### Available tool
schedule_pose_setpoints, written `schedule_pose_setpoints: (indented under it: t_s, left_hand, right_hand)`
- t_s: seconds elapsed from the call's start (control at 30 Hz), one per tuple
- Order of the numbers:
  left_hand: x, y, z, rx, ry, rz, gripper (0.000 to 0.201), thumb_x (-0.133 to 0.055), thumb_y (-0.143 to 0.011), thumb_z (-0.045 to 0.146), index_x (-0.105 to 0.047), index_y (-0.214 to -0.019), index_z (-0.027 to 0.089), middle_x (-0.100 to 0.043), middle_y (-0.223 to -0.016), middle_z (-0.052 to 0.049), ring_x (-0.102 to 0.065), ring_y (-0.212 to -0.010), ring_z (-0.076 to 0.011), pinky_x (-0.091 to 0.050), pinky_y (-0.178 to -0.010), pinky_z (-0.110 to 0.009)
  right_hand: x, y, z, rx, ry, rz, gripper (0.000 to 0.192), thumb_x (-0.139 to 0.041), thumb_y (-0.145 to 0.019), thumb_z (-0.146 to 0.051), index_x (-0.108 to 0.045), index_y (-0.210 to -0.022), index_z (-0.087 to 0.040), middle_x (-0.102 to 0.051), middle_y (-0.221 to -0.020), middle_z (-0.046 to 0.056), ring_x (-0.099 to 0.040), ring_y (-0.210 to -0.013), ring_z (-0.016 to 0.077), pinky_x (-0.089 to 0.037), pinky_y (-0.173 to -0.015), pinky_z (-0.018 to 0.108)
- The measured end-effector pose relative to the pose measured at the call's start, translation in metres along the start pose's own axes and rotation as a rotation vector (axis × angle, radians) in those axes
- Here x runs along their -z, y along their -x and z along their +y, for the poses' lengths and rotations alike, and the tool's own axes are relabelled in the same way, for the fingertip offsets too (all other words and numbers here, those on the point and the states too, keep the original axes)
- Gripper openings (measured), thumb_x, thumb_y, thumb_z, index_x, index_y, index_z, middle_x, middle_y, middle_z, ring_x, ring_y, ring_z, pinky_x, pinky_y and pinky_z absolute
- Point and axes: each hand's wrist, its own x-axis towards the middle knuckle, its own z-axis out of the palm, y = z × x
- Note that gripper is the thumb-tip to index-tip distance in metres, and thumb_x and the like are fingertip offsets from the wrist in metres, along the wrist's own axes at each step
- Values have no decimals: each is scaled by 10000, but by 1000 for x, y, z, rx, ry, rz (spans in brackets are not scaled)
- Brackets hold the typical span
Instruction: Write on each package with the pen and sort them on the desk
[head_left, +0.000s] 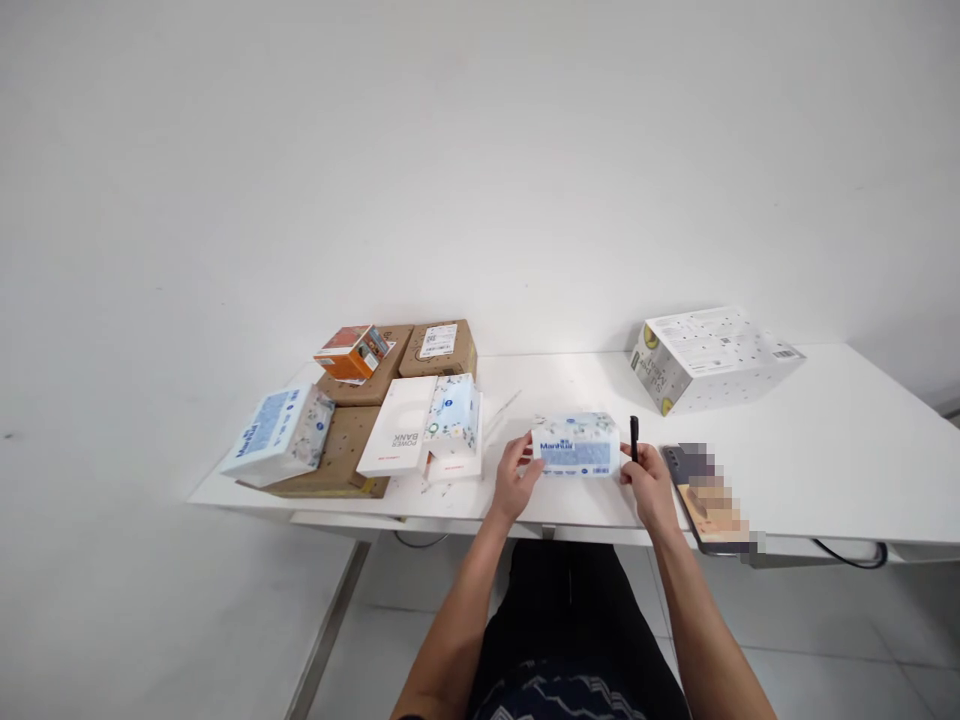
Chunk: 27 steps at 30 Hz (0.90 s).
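A white and blue tissue pack [576, 447] marked "Manhua" is at the front middle of the desk, its printed side facing me. My left hand [516, 478] grips its left end, thumb on the front face and fingers behind. At the opposite end, my right hand [649, 488] is closed around a black pen [634, 438] that points upward. Its fingertips are close to the pack's right edge; whether they touch it I cannot tell. A dark phone [686, 465], partly blurred out, lies just right of that hand.
On the left are brown cardboard boxes [386, 385], an orange box [349, 350], a white power bank box [399, 425] and more tissue packs [274, 432], [452, 405]. A large speckled white box [712, 355] stands back right by the wall. The desk's front edge [551, 524] is near me.
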Motion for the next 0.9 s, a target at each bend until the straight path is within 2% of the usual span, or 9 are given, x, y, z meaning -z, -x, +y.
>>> schedule_pose_setpoints:
  t_s: [0.07, 0.13, 0.27, 0.4, 0.6, 0.67, 0.77, 0.83, 0.9]
  left_hand:
    - [3, 8, -4, -28, 70, 50, 443, -610, -764, 315, -588, -1197, 222, -603, -1160, -83, -586, -1047, -209, -485, -890, -332]
    - [4, 12, -7, 19, 135, 92, 381, -574, -777, 320, -618, -1135, 198, -637, -1116, -85, -592, -1049, -218, -472, -916, -347]
    - [1, 9, -9, 160, 152, 142, 462, -435, -882, 470, -601, -1205, 184, -653, -1008, -81, -613, -834, -173, -500, -753, -304]
    - [-6, 2, -11, 158, 58, 124, 604, -334, -910, 592, -553, -1289, 175, -614, -832, -53, -563, -691, -140, -483, -658, -282]
    - [-10, 6, -12, 91, 242, 100, 543, -419, -872, 609, -628, -1142, 187, -634, -1158, -111, -607, -1021, -216, -489, -866, -355]
    - [-10, 9, -10, 55, 282, 92, 479, -418, -880, 588, -655, -963, 181, -631, -1192, -109, -577, -1113, -236, -460, -931, -371]
    - [-10, 11, -8, 10, 285, 88, 440, -415, -893, 557, -572, -714, 186, -614, -1241, -87, -541, -1180, -244, -415, -990, -377]
    - [-10, 11, -8, 8, 289, 92, 432, -416, -898, 545, -546, -696, 186, -603, -1259, -89, -529, -1196, -252, -405, -1001, -382]
    - [-11, 11, -9, 27, 313, 108, 402, -437, -897, 534, -581, -778, 179, -613, -1229, -105, -545, -1172, -256, -416, -986, -388]
  right_hand:
    - [1, -3, 0, 0, -26, -11, 181, -568, -557, -234, -488, -716, -206, -664, -848, 27, -521, -599, 118, -372, -492, 226]
    - [0, -4, 2, -22, -46, -20, 183, -572, -552, -244, -478, -706, -212, -651, -790, 17, -514, -571, 116, -354, -468, 226]
    - [-4, -3, 8, -78, -106, -26, 189, -539, -550, -225, -462, -723, -220, -586, -715, -28, -353, -415, 53, -262, -388, 220]
    - [-8, -2, 8, -122, -156, -58, 242, -545, -565, -209, -538, -807, -216, -456, -594, -82, -266, -375, 38, -179, -351, 204]
    - [-6, -4, 5, -120, -231, -65, 282, -577, -567, -194, -584, -848, -211, -352, -505, -113, -261, -382, 42, -236, -370, 198]
    - [-5, -4, 6, -114, -248, -80, 280, -574, -579, -187, -607, -857, -202, -393, -511, -100, -266, -391, 40, -258, -384, 201]
    - [-5, -5, 8, -107, -254, -100, 269, -580, -607, -190, -642, -869, -189, -481, -563, -70, -285, -403, 37, -269, -390, 204]
    - [-5, -5, 10, -105, -253, -96, 267, -591, -614, -195, -656, -874, -190, -503, -573, -63, -295, -404, 40, -269, -385, 205]
    - [-5, -6, 12, -102, -252, -89, 271, -602, -608, -196, -662, -872, -194, -515, -570, -61, -302, -405, 43, -270, -381, 206]
